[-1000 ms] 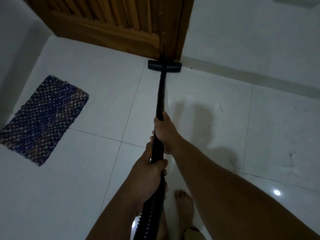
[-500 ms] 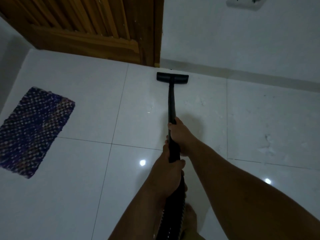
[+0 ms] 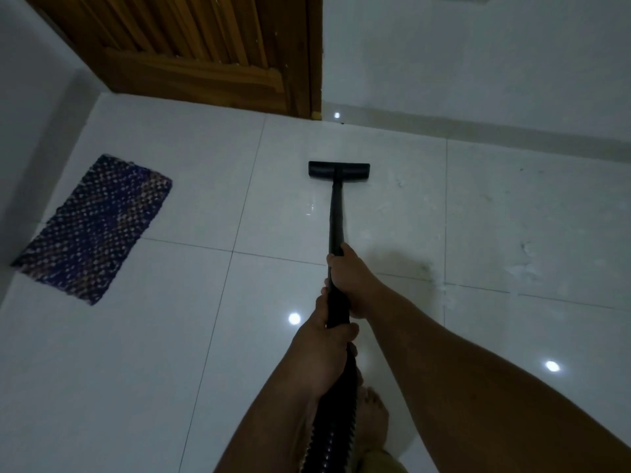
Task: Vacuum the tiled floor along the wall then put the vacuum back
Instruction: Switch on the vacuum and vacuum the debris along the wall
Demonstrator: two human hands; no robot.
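Four large white tiles meet in a cross of grout lines on the glossy floor point(image 3: 136, 370), which fills most of the view and mirrors a few small ceiling lights. Behind it stands the white wall point(image 3: 478, 56), with a pale skirting strip along its foot, and to the left of that the slatted wooden door point(image 3: 205, 52), whose bottom edge meets the floor. Well left of the hands lies a dark blue woven mat point(image 3: 94, 227), flat against the left wall. Down the middle runs the black vacuum wand point(image 3: 336, 216), tilted toward the person, and its ribbed hose point(image 3: 333, 431) drops out at the bottom edge. The right hand point(image 3: 350, 278) sits further along the wand with its grip closed round it, fingers wrapped and thumb on top; the left hand point(image 3: 324, 353) sits just behind, its grip likewise closed round the wand where wand and hose join. The flat nozzle point(image 3: 339, 169) rests on the floor, near the wall but apart from it, just right of the door's corner. A bare foot point(image 3: 374, 418) shows beside the hose.
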